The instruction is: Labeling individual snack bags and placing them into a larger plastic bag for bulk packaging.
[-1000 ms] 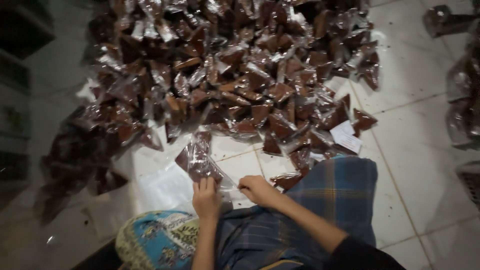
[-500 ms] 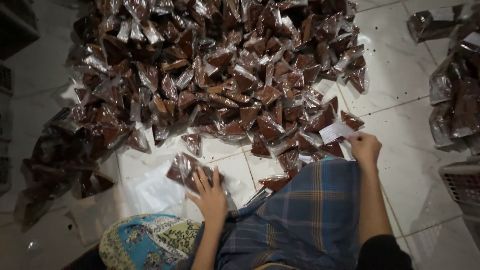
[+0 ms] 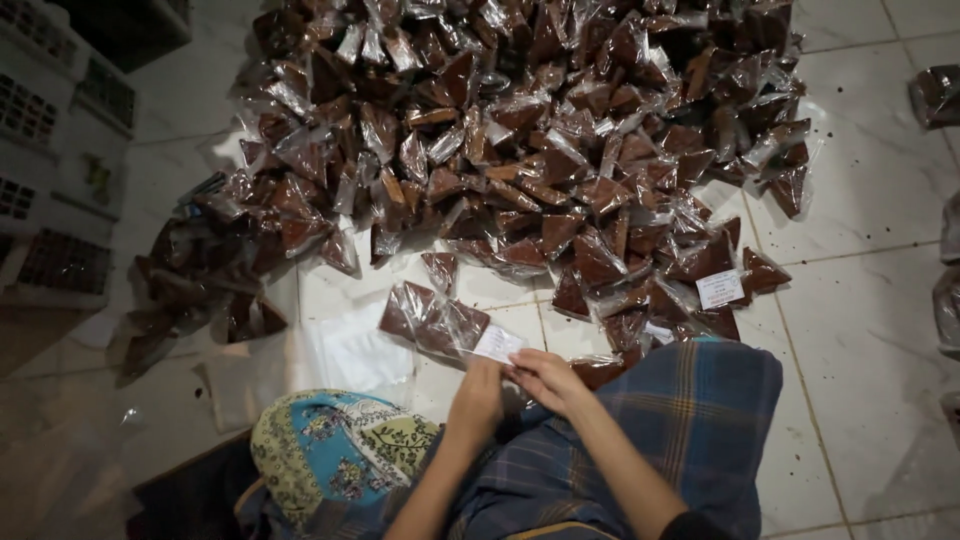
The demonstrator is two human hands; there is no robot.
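Both hands meet low in the middle. The left hand (image 3: 478,398) and right hand (image 3: 540,377) pinch a small white label (image 3: 498,343), fingers closed on it, beside the clear packet (image 3: 432,318) at eleven o'clock, so it sticks on.

big pile of clear bags (image 3: 540,150) w/ dark brown triangular contents on the tiled floor; small white label (image 3: 497,343) at both hands' fingertips, touching one flat bag (image 3: 430,318); second white label (image 3: 720,288) lying at pile's right edge

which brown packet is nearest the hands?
The clear packet lying alone on the white tile, apart from the big pile. Both hands, left and right, hold a white slip at its edge.
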